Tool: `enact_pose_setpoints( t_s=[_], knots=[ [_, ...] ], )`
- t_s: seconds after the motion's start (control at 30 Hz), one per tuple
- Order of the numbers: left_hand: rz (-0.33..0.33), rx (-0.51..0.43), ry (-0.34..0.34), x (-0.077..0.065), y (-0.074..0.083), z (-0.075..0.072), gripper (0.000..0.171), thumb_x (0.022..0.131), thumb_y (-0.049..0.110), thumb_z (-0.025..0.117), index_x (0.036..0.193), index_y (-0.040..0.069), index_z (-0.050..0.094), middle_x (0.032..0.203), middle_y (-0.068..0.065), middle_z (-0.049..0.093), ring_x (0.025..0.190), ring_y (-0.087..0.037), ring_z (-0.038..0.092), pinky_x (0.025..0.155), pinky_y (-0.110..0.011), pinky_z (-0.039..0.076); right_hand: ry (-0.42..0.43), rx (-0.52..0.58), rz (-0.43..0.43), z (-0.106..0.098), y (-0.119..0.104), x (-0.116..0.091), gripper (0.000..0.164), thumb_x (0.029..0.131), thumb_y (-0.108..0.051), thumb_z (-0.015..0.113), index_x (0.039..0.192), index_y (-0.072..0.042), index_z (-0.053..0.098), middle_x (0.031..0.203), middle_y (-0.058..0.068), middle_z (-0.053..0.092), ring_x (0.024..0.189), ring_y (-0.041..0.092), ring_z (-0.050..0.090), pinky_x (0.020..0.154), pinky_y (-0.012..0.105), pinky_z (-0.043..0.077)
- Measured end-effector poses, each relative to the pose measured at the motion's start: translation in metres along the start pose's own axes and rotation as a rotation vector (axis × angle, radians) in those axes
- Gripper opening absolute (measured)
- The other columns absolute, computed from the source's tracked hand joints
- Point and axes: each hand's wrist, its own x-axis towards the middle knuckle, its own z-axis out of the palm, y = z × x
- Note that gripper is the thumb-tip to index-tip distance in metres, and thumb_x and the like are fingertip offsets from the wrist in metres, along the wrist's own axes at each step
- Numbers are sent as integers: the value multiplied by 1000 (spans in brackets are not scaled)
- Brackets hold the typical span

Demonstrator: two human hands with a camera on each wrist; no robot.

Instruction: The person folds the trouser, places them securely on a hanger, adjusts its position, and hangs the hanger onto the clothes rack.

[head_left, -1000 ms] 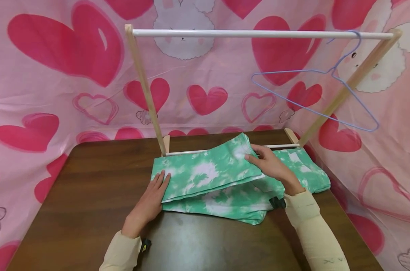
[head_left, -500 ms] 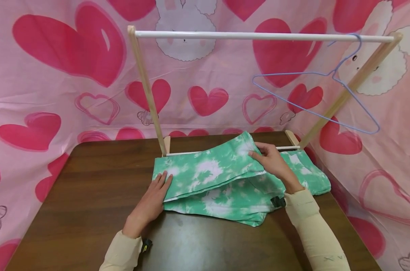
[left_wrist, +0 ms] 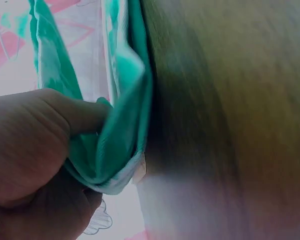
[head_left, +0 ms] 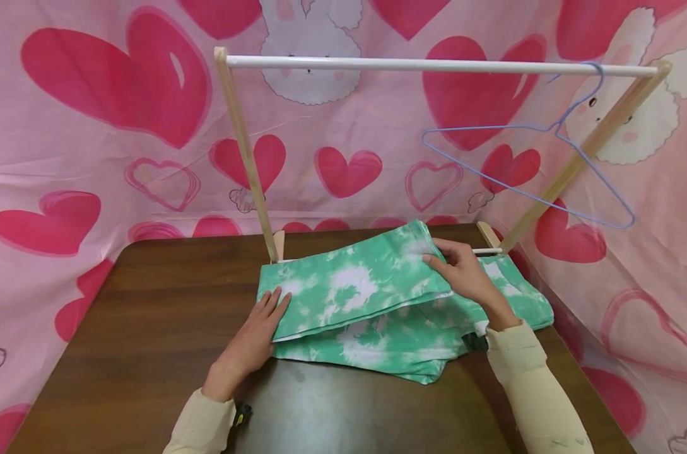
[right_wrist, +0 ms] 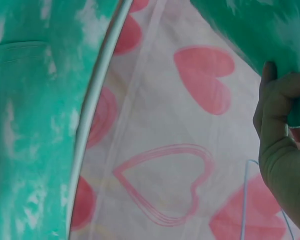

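Observation:
A green-and-white tie-dye garment lies folded on the table, its upper layers lifted at the right so that they slope over the lower layers. On its left end my left hand rests with its fingers on top, and in the left wrist view the thumb is tucked into the fold. My right hand pinches the raised right end between thumb and fingers. In the right wrist view that hand holds the cloth up.
A wooden rack with a white top rail stands behind the garment. From its right end hangs a blue hanger. More folded green tie-dye cloth lies at the right. A heart-patterned pink curtain surrounds the brown table.
My right hand has moved slightly to the right, drawing the raised end of the garment with it. My left hand keeps its place on the left end.

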Motion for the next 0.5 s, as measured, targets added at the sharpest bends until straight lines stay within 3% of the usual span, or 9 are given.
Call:
enact_pose_setpoints(
  t_s=[0.17, 0.37, 0.5],
  knots=[
    [27, -13, 13, 1, 5, 3, 88, 87, -17, 63, 162, 7, 24, 169, -20, 14, 154, -47, 12, 117, -61, 31, 41, 22, 16, -11, -6, -6, 41, 102, -4, 60, 143, -4, 58, 127, 19, 68, 94, 11, 72, 78, 23, 58],
    [66, 27, 29, 1, 9, 5, 86, 83, -21, 63, 159, 3, 30, 168, -23, 17, 153, -48, 14, 118, -61, 29, -17, -29, 75, -17, 8, -16, 44, 102, -6, 60, 145, -2, 55, 133, 22, 65, 104, 5, 70, 85, 21, 57],
    [59, 38, 1, 2, 10, 7, 82, 85, -18, 64, 158, 3, 33, 168, -22, 17, 154, -47, 13, 120, -60, 24, -49, -102, 92, -14, 22, -22, 37, 102, -5, 61, 138, 0, 60, 117, 19, 71, 88, 1, 66, 76, 19, 54]
  ],
)
